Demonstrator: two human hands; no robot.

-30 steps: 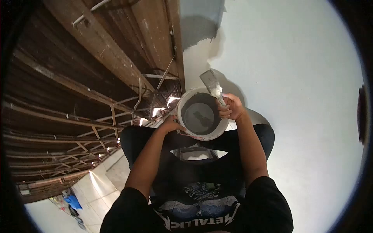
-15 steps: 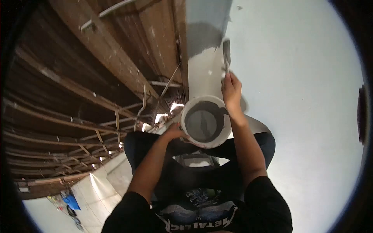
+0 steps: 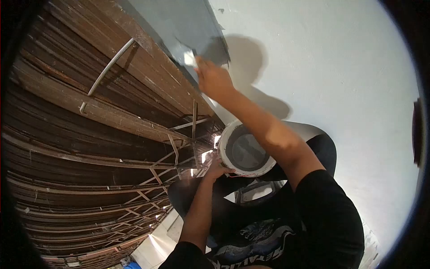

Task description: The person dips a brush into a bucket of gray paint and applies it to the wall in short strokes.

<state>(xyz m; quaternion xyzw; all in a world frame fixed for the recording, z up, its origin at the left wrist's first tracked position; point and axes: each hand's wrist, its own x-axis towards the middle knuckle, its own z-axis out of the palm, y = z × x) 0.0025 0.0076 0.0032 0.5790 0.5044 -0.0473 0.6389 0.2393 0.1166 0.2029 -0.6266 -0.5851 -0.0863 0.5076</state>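
I see left hand gripping bucket edge, likely steadying it; right hand closed round scraper, outstretched to reach grey wall patch.

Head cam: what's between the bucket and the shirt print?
In the head view, between the bucket and shirt print: black trousers and, showing between the thighs, a grey frame, too partly hidden to identify.

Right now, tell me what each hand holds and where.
Right hand: the scraper, by its handle. Left hand: the bucket, at its rim's left side.
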